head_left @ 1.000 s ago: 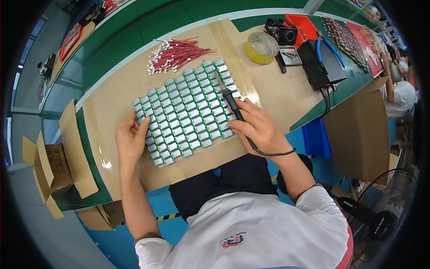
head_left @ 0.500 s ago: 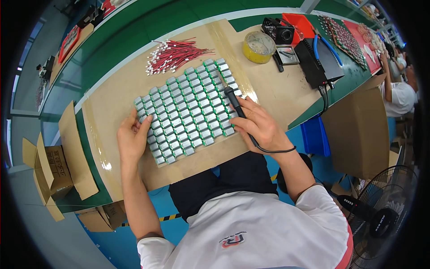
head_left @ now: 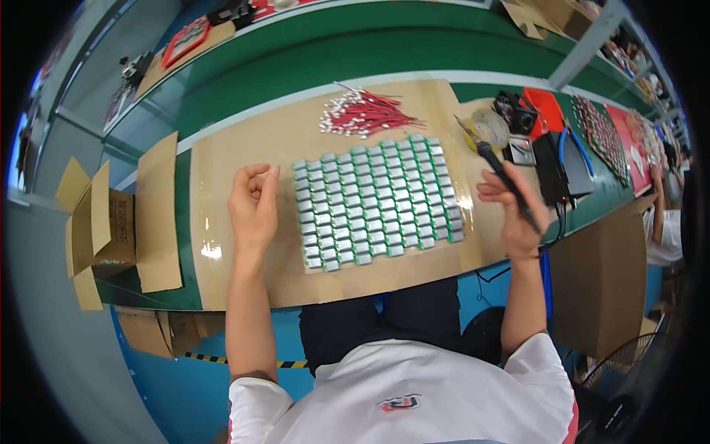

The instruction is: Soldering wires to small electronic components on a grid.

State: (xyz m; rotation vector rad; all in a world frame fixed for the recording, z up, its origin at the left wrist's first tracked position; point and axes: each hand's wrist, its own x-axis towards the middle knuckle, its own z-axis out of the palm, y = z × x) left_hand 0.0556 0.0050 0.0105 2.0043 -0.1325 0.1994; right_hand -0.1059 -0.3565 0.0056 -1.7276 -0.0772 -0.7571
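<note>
A slanted block of silvery rectangular cells with green circuit strips (head_left: 377, 203) lies in tight rows on the brown board. Just off its left edge, my left hand (head_left: 254, 209) is raised, fingers loosely bent and thumb apart, with nothing visible in it. My right hand (head_left: 523, 214) grips a black soldering iron (head_left: 494, 158) to the right of the cells. The iron points up and left, its tip near a round yellow tub (head_left: 488, 127). Beyond the cells lies a heap of red wires with white connectors (head_left: 366, 112).
A brown cardboard sheet (head_left: 222, 285) covers the green bench. Blue-handled pliers (head_left: 578, 152) lie on a black box (head_left: 551, 166) at right, near a red bin (head_left: 543, 111). Open cartons (head_left: 111, 229) stand at left. A person (head_left: 665, 229) sits far right.
Both hands have come away from the cells. My right hand has carried the soldering iron to the right, toward the yellow tub. The head view has shifted, too.
</note>
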